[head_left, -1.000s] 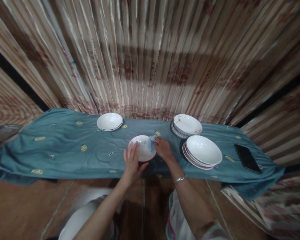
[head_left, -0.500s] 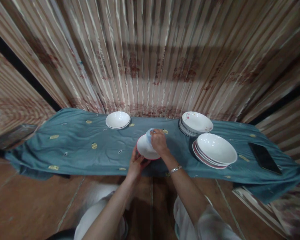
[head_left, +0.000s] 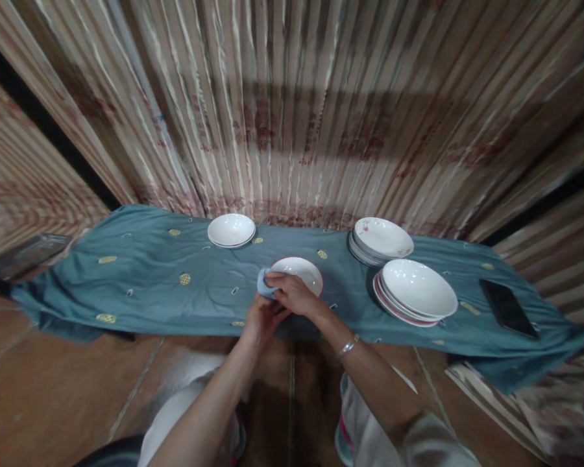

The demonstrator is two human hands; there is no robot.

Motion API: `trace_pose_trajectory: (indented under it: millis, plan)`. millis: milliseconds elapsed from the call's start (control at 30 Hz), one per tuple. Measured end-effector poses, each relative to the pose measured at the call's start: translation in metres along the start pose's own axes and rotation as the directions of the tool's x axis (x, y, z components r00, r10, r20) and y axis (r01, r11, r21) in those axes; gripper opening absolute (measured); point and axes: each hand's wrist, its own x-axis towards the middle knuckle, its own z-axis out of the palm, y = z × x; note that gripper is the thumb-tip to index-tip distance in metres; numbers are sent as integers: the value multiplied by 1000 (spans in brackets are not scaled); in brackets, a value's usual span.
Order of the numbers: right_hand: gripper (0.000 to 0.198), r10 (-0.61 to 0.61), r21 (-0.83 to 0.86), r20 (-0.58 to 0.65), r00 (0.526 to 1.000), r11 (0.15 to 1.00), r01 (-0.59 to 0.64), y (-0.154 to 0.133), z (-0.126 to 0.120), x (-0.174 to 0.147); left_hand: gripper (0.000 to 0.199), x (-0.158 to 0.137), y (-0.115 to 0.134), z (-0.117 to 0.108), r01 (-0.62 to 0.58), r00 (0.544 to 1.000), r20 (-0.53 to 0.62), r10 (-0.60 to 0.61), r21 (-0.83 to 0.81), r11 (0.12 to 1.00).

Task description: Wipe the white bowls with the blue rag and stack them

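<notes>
A white plate with a red rim is held up near the front edge of the cloth-covered table, its inner face towards me. My left hand grips its lower left edge from below; its fingers are partly hidden by the other hand. In my right hand, which wears a silver bracelet at the wrist, is a bunched light-blue cloth. That cloth presses at the plate's left rim, just above my left hand.
Shallow white bowls sit stacked at the back left. To the right stand a stack of flower-patterned plates and, nearer me, a stack of larger plates. A black phone lies at the right end of the blue-green tablecloth.
My right hand has moved the cloth from the plate's upper inside to its left rim. The plate has shifted slightly to the right. The stacks stay in place.
</notes>
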Motion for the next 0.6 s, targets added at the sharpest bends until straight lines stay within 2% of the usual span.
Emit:
trace_pose_trajectory:
  millis: [100, 233, 367, 467, 600]
  plan:
    - [43, -28, 89, 25, 999, 996, 25, -9, -5, -19, 22, 3, 1, 1, -4, 999, -50, 3, -12, 1000]
    - [39, 8, 24, 55, 998, 1000, -9, -18, -16, -41, 33, 6, -3, 0, -88, 994, -63, 92, 68, 994]
    - [33, 136, -84, 83, 987, 988, -129, -8, -38, -61, 54, 6, -6, -2, -61, 997, -43, 67, 138, 989]
    - [33, 281, -147, 6, 960, 950, -277, 7, -57, -76, 52, 5, -5, 0, -68, 996, -40, 74, 122, 990]
    - [32, 375, -181, -102, 922, 904, -388, 22, -75, -90, 49, 4, -4, 4, -86, 993, -68, 95, 129, 988]
